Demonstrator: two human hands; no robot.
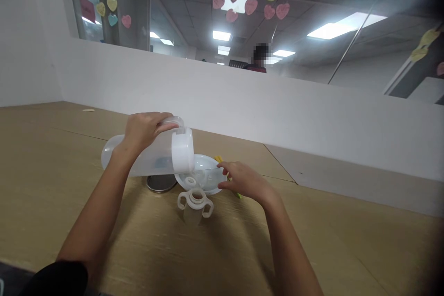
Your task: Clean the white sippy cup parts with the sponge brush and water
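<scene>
My left hand (147,125) is wrapped round the handle of a translucent plastic pitcher (152,155) with a white lid. The pitcher lies tilted on its side in the air, its lidded end pointing right over a white bowl (202,162). My right hand (243,180) is at the bowl's right side, fingers and thumb around the rim. Clear contents show in the bowl, too faint to make out. In front of the bowl stands a small two-handled cup (194,210) without a lid. A small white cap-like piece (190,181) is by the bowl's near edge.
A dark round metal lid or plate (161,183) lies under the pitcher. Something yellow and green (238,195) sits partly hidden behind my right hand. The brown table (86,148) meets a white wall (208,97), with a window above and a person (256,67) beyond it.
</scene>
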